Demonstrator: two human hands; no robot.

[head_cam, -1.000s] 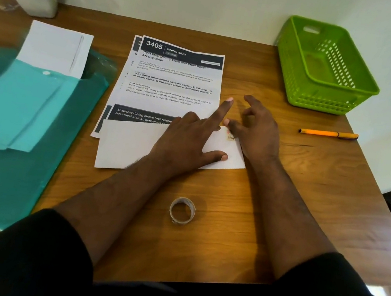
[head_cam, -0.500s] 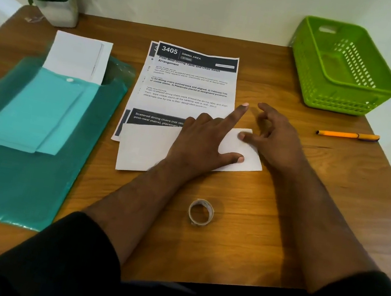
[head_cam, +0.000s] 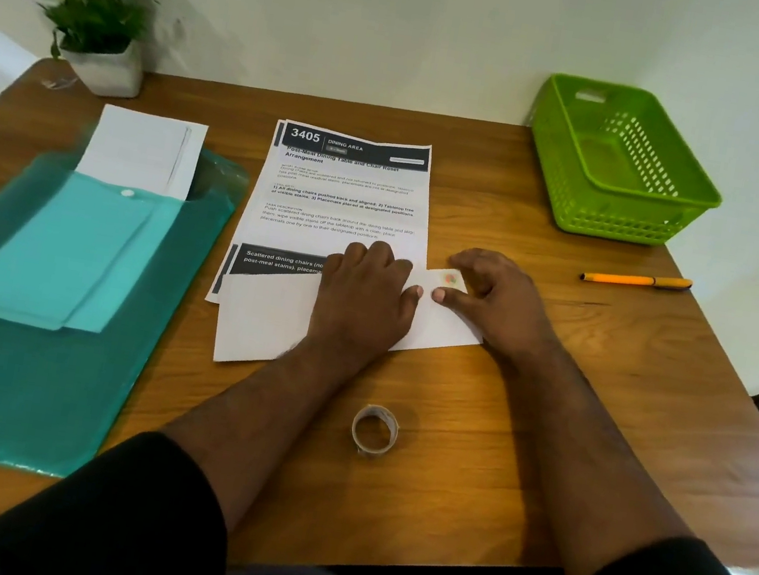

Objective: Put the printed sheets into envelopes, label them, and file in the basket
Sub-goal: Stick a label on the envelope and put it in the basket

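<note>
A white envelope [head_cam: 263,318] lies across the bottom of the printed sheets [head_cam: 346,202], headed "3405 DINING AREA", in the middle of the table. My left hand [head_cam: 367,290] rests on the envelope with its fingers curled, holding it down. At the envelope's right end my right hand [head_cam: 494,300] has its thumb on top and its fingers over the far edge. A small coloured label [head_cam: 450,278] shows on the envelope between thumb and fingers. The green basket [head_cam: 612,215] stands at the far right with nothing visible inside.
A small roll of labels [head_cam: 373,430] stands near the front edge. An orange pen [head_cam: 632,279] lies right of my hands. A teal folder [head_cam: 9,353] holding white envelopes [head_cam: 140,150] covers the left side. A potted plant [head_cam: 97,19] stands at the back left.
My left index finger, stretched out before, has curled in. My right hand has closed down onto the envelope's right end, where a coloured label now shows.
</note>
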